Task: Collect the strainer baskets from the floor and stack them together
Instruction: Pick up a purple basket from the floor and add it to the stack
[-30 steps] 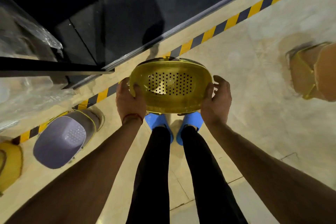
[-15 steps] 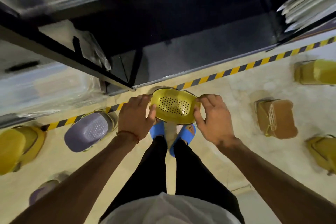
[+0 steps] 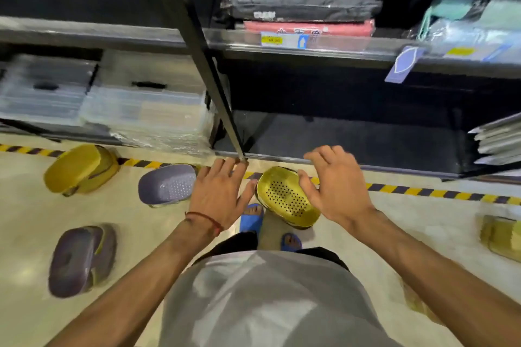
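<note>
Standing over the yellow basket [image 3: 284,197], the person has both hands spread wide and holding nothing. The left hand [image 3: 218,194] hovers just to its left. The right hand [image 3: 335,183] is on its right and nearer, thumb by the far rim, though I cannot tell if it touches. The basket lies lower, between them, beside the blue sandals [image 3: 251,218], holed face up, long axis running far-left to near-right, seemingly tilted on the floor [image 3: 366,222]. A purple basket [image 3: 167,184] sits close on the left, with a second purple basket [image 3: 81,259] nearer and a second yellow basket [image 3: 80,169] further left. Dark shelving [image 3: 338,45] and striped tape [image 3: 423,190] edge the far side.
</note>
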`<move>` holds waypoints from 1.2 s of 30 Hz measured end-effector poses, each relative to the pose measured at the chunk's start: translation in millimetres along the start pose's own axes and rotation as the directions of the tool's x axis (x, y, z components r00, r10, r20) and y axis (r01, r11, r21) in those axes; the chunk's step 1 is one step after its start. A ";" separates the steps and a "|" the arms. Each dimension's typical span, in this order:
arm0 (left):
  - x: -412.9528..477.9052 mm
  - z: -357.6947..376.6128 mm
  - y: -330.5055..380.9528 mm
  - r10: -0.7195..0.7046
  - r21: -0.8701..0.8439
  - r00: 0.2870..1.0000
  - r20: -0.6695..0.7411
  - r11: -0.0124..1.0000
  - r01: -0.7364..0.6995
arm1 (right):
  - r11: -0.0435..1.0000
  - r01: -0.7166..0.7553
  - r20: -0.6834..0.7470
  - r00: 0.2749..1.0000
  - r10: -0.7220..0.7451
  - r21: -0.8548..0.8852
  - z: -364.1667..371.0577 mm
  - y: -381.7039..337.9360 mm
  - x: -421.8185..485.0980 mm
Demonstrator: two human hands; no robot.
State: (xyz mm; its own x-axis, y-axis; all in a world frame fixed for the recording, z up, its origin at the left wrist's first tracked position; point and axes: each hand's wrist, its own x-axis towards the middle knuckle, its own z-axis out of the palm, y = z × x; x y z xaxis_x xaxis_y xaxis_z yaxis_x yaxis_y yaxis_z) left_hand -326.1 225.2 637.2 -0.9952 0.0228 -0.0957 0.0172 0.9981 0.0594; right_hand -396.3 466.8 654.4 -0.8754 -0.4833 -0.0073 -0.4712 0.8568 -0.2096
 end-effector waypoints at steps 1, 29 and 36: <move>-10.0 -3.5 1.8 -0.054 -0.009 0.998 -0.019 0.999 0.054 | 0.999 0.052 0.011 0.999 -0.052 -0.009 -3.3 -3.6 1.1; -406.2 24.9 -196.1 -0.821 -0.149 0.565 -0.080 0.571 0.808 | 0.474 0.869 0.038 0.474 -0.880 0.143 83.8 -409.6 -36.3; -485.1 32.7 -274.5 -0.882 -0.181 0.468 -0.048 0.469 0.865 | 0.435 0.878 0.081 0.427 -0.901 0.199 110.1 -528.3 -34.0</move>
State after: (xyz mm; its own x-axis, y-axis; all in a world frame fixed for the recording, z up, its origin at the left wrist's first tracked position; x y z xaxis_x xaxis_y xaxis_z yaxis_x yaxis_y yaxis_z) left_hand 155.1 -57.9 634.8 -0.4860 -0.8726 -0.0495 -0.8698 0.4774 0.1245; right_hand -105.7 10.8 657.7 0.0592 -0.9926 0.1062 -0.9522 -0.0881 -0.2925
